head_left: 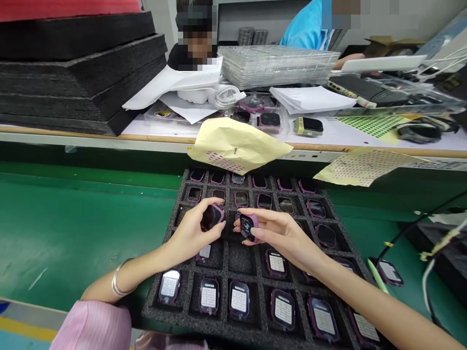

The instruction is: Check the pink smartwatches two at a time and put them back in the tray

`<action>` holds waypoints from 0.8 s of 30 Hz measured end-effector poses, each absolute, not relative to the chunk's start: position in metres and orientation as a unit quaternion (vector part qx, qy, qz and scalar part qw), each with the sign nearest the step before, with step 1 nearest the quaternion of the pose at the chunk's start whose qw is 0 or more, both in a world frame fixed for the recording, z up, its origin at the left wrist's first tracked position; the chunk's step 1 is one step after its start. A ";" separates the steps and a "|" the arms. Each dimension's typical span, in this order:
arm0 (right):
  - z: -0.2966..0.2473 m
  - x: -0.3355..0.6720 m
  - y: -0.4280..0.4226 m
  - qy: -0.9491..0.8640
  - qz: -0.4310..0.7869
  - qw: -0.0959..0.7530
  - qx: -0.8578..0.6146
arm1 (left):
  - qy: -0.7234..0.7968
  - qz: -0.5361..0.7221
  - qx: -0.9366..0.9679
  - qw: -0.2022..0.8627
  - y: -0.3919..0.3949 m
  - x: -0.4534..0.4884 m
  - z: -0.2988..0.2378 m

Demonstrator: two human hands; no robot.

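A purple-framed smartwatch body with a dark screen is gripped between the thumb and fingers of my left hand. My right hand pinches a second purple smartwatch body, its screen lit. Both hands hover over a black foam tray divided into square compartments. Many compartments hold more purple watch bodies. Those in the near rows, such as this watch body, show pale grid-like screens, while the far rows, including one watch, look dark. Some compartments are hidden under my hands.
A shelf edge runs behind the tray, with yellow paper hanging over it. Stacked black foam stands at left, clear plastic trays at back. Cables and another watch lie at right. Two people are beyond the shelf.
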State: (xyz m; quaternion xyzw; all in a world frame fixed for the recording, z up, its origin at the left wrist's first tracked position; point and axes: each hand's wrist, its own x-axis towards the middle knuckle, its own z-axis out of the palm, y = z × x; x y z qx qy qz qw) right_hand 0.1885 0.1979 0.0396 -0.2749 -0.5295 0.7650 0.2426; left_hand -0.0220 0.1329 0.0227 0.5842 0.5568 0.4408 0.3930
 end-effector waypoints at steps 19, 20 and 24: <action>0.035 0.193 0.193 -0.569 0.747 0.242 -0.244 | 0.529 0.393 0.654 0.370 0.117 -0.016 0.026; 0.035 0.192 0.192 -0.573 0.744 0.242 -0.244 | 0.526 0.391 0.654 0.377 0.117 -0.016 0.026; 0.034 0.192 0.191 -0.585 0.734 0.245 -0.245 | 0.519 0.380 0.662 0.385 0.116 -0.015 0.026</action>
